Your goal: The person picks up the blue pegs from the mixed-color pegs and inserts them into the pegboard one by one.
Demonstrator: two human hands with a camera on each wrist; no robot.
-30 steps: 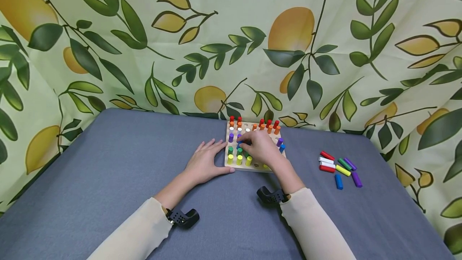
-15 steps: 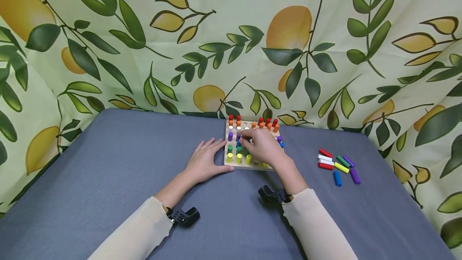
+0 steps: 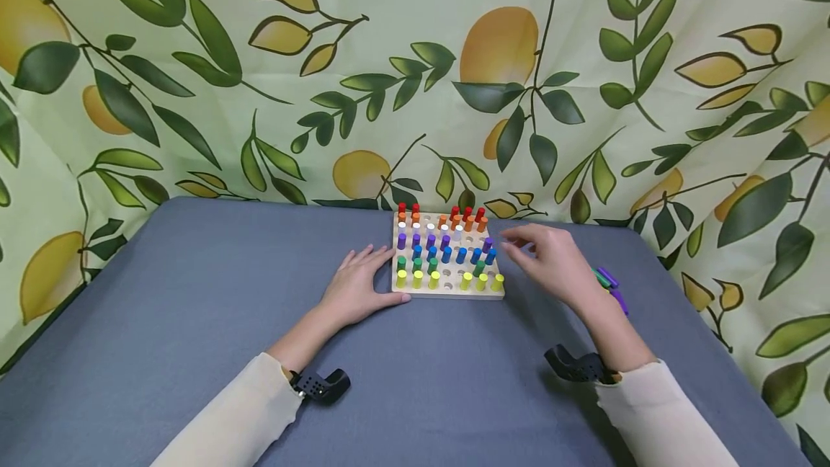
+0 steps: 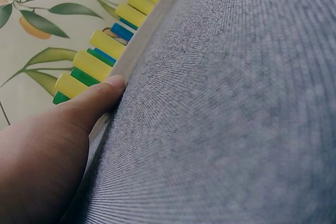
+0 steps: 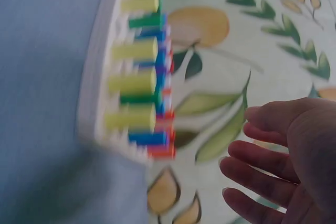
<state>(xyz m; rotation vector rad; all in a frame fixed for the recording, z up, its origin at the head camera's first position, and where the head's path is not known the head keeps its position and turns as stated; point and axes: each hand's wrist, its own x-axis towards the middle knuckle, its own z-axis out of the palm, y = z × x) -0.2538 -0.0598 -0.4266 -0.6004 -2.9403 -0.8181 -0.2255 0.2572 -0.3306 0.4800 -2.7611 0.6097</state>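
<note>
A wooden pegboard (image 3: 447, 292) stands at the back of the table with rows of coloured pegs: red, orange, white, purple, blue, green and yellow. Several holes hold no peg, among them ones in the yellow and green rows. My left hand (image 3: 355, 287) lies at the board's left side, fingers spread. Its thumb (image 4: 100, 98) touches the front edge near the corner. Off the board's right side hovers my right hand (image 3: 547, 261), holding nothing. In the right wrist view its fingers (image 5: 260, 161) are loosely bent and apart, with the yellow pegs (image 5: 131, 85) blurred beyond.
Loose pegs lie on the grey cloth to the right; a purple one (image 3: 608, 277) and a green one (image 3: 601, 279) show past the right hand, which hides others. A patterned curtain (image 3: 389, 92) hangs right behind the table.
My right hand has left the blue row and moved right, off the board, uncovering the pegs there. The blue row now shows in full view. My left hand stays at the board.
</note>
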